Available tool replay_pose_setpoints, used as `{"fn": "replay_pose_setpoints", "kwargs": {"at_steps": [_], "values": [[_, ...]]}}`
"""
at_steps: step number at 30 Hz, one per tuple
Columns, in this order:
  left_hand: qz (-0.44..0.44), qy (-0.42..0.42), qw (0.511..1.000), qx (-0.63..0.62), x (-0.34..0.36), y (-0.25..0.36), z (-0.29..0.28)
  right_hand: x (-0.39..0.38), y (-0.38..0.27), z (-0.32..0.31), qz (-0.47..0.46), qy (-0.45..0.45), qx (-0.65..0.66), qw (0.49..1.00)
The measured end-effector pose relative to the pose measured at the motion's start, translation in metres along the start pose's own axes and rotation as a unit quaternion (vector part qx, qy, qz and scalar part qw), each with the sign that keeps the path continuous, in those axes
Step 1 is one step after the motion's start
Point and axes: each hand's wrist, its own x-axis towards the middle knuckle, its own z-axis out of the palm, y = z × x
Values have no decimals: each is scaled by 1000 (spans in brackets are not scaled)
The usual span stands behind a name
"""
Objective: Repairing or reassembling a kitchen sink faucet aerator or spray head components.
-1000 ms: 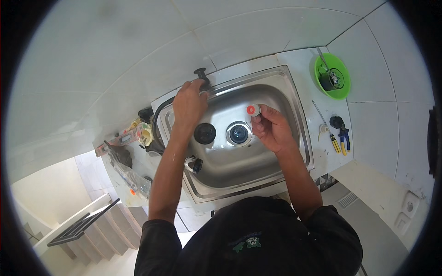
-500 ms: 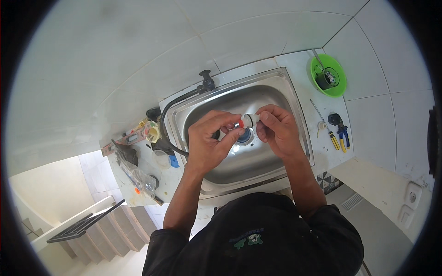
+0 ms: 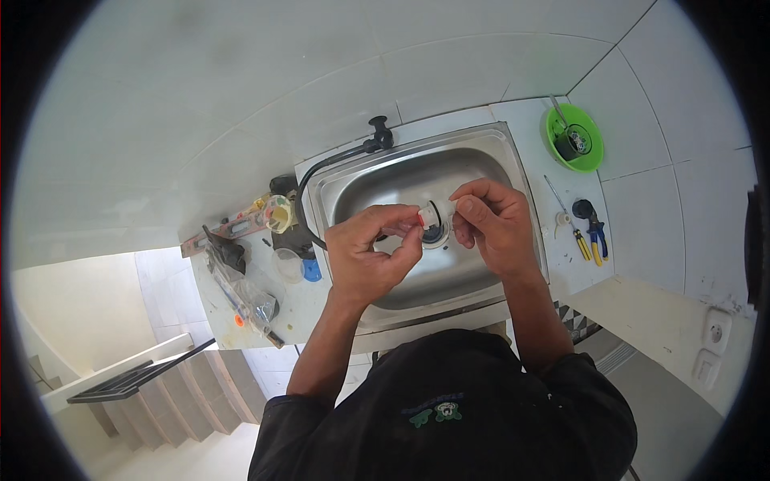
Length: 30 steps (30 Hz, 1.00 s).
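Observation:
Over the steel sink [image 3: 413,168] both hands pinch a small white plastic fitting [image 3: 430,214] with a red end and a black ring. My left hand [image 3: 369,256] grips its red end between thumb and fingertips. My right hand [image 3: 499,232] grips the narrower white end with thumb and index finger. The drain [image 3: 433,239] shows below the fitting, partly hidden. A black tap [image 3: 381,136] stands at the sink's back left, with a black hose [image 3: 310,180] curving down along the left side.
On the right counter are a green bowl [image 3: 589,128] with a cup, a screwdriver [image 3: 581,244] and pliers [image 3: 598,239]. The left counter holds a level [image 3: 234,227], a plastic bag [image 3: 249,297], a clear container [image 3: 287,264] and a blue piece [image 3: 312,269]. Stairs [image 3: 192,385] lie lower left.
My left hand has come from the tap area down to the fitting, which my right hand held alone. Both hands now grip it over the drain, with little change over the last half second.

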Motion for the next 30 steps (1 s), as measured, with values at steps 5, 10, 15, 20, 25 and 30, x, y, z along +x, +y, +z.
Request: {"fn": "replay_pose_setpoints", "kwargs": {"at_steps": [5,10,15,20,25,30], "values": [[106,67,984,127,-5,11,0,-7,-8,14,-22,-5,-31,999],[125,58,988,75,-10,10,-8,-13,-12,24,-49,-21,-48,997],[-88,92,965,-228,-16,29,-1,-14,-14,24,-89,-15,-42,995],[-104,53,977,-180,-19,34,2,-19,-17,22,-110,-24,-71,991],[-140,79,977,-139,-21,44,15,-20,-25,12,-116,-40,-116,986],[-142,98,977,-124,-27,49,28,-20,-32,3,-99,-103,-65,988]]}}
